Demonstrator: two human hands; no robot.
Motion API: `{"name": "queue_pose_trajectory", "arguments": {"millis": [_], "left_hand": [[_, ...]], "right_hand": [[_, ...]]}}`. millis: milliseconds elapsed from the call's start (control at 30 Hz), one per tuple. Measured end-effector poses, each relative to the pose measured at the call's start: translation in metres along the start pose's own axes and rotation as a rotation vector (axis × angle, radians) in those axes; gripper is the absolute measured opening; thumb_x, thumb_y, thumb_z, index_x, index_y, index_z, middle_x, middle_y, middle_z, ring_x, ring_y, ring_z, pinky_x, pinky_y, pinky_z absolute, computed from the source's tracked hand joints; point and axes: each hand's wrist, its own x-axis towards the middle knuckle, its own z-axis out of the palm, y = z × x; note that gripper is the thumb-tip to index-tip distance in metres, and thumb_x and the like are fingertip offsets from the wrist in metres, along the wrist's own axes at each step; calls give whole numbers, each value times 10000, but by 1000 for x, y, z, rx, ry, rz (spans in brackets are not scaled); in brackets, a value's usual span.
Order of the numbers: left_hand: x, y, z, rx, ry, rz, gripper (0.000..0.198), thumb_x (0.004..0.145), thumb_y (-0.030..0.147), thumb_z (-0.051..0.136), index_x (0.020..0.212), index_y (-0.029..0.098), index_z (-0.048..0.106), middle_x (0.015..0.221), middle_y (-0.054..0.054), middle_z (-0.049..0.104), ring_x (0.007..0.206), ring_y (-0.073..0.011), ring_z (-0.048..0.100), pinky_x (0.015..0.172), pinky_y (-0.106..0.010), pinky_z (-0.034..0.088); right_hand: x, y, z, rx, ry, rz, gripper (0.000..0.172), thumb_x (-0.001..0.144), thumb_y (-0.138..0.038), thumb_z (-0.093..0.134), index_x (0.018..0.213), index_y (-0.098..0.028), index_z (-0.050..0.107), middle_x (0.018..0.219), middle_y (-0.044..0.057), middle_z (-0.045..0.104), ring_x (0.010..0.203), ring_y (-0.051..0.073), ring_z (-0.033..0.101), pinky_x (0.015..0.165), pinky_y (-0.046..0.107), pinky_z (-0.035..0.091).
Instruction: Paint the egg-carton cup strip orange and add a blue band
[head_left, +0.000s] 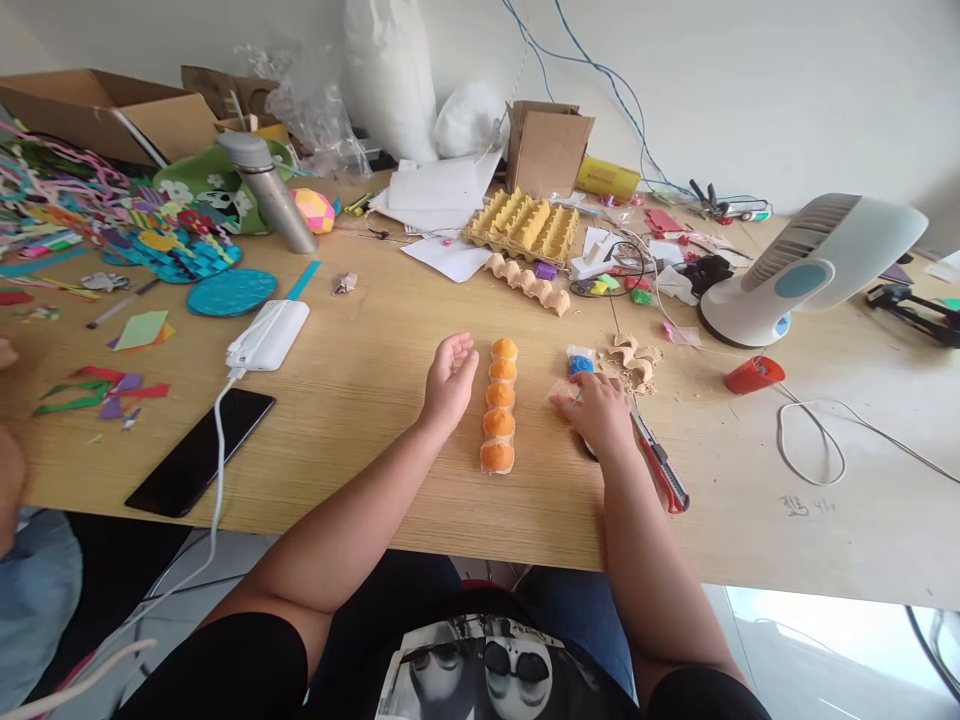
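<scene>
A strip of egg carton cups (500, 397) painted orange lies lengthwise on the table between my hands. Just left of it, my left hand (450, 380) is raised with fingers loosely apart and holds nothing. On the other side, my right hand (598, 408) rests low over the table with bent fingers. A thin light-blue piece (576, 399) shows at its fingertips, beside a small clear wrapper. Past those fingers lies a clear packet with blue material (580, 362). A dark object is partly hidden under my right palm. A red utility knife (661, 460) lies beside my right wrist.
Torn carton scraps (636, 362), an unpainted carton strip (527, 283) and a yellow egg tray (523, 228) lie beyond. A white fan (802, 270) and red cup (754, 374) stand right. Left are a power bank (268, 335), phone (201, 452), steel bottle (277, 195) and another person's arm.
</scene>
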Motion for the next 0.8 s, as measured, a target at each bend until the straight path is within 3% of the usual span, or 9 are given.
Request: {"name": "queue_pose_trajectory", "arguments": {"millis": [100, 200, 300, 433, 567, 700, 800], "left_hand": [[-6, 5, 0, 78, -29, 30, 325, 943, 302, 690, 1263, 250, 685, 1402, -111, 710, 1329, -272, 652, 1107, -458, 528], [-13, 12, 0, 175, -96, 135, 303, 935, 287, 708, 1235, 251, 709, 1366, -103, 733, 1312, -277, 653, 1050, -443, 541], [-20, 20, 1, 308, -147, 355, 214, 954, 264, 708, 1166, 248, 735, 1237, -84, 775, 1208, -262, 674, 1031, -442, 533], [-30, 32, 3, 342, -257, 607, 190, 951, 248, 762, 1140, 249, 739, 1153, -59, 786, 1133, -238, 683, 1067, -433, 526], [-38, 40, 4, 285, -335, 578, 185, 959, 278, 783, 1140, 247, 756, 1068, -46, 793, 1042, -211, 713, 966, -377, 576], [-42, 43, 5, 234, -334, 541, 53, 976, 293, 770, 962, 246, 792, 918, -27, 786, 893, -186, 724, 840, -341, 588], [-43, 44, 5, 204, -290, 566, 43, 969, 278, 780, 953, 252, 811, 907, -25, 795, 884, -186, 727, 851, -352, 587]], "right_hand": [[-2, -4, 3, -33, -41, 0, 178, 927, -348, 723, 1053, -222, 725, 1270, 163, 765, 1265, 410, 597, 988, 504, 469], [-1, -5, 1, 112, -29, -38, 78, 923, -295, 694, 939, -220, 681, 1075, 131, 786, 1063, 335, 665, 902, 439, 486], [-1, -7, -3, 441, 12, -59, 147, 941, -343, 671, 865, -233, 610, 852, 53, 728, 790, 232, 633, 754, 364, 476], [-8, -19, -6, 999, -28, -51, 301, 928, -500, 733, 875, -245, 582, 754, -8, 641, 674, 166, 576, 647, 305, 504], [-19, -35, -6, 1312, -115, -43, 409, 858, -585, 842, 908, -247, 616, 783, -15, 648, 674, 143, 578, 618, 278, 548], [-27, -44, -6, 1312, -140, -145, 370, 903, -584, 819, 952, -245, 678, 765, -24, 616, 647, 129, 571, 619, 276, 559], [-30, -46, -6, 1267, -129, -190, 360, 948, -588, 770, 920, -240, 685, 769, -19, 616, 629, 127, 572, 615, 285, 564]]}}
